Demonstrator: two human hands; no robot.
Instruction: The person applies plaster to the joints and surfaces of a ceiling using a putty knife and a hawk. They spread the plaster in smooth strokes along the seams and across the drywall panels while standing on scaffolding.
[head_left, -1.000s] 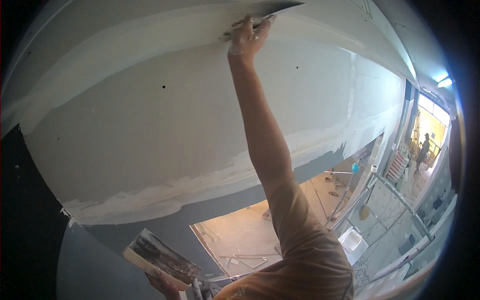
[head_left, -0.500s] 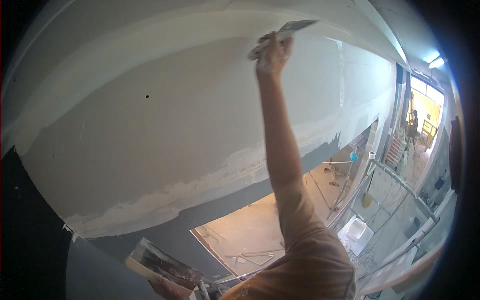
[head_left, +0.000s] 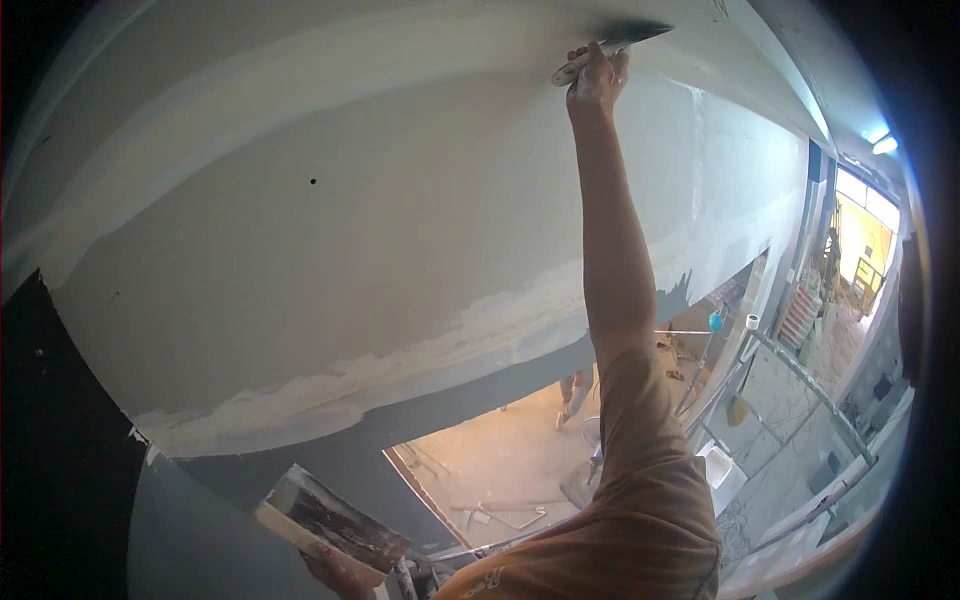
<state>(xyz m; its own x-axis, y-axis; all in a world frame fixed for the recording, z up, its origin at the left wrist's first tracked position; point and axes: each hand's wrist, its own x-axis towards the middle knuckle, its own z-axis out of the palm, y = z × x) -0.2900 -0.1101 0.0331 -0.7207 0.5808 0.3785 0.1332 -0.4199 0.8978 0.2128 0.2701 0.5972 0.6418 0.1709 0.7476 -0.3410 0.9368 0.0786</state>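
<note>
My right hand [head_left: 597, 85] is raised high at full reach, its fingers closed round the pale, smeared handle of a putty knife [head_left: 632, 38]. The knife's dark blade meets the whitish coated band along the top of the wall [head_left: 420, 220]. Low at the left, my left hand [head_left: 338, 577] is partly hidden beneath a wide rectangular plastering blade [head_left: 335, 522]. Its fingers hold the cream-coloured back edge, and the grey metal face is streaked with plaster. My right sleeve [head_left: 640, 440] is brown.
Below the wall a lit opening [head_left: 480, 470] shows a dusty floor and a person's legs [head_left: 572, 398]. Metal scaffold tubes [head_left: 815, 375] stand at the right, near a white basin-like object [head_left: 718, 466]. A small dark hole [head_left: 313, 182] marks the wall. A bright doorway [head_left: 865, 230] lies farther off.
My right hand and the putty knife have moved right and slightly up. My left hand still holds the wide blade. The person's legs now show in the opening.
</note>
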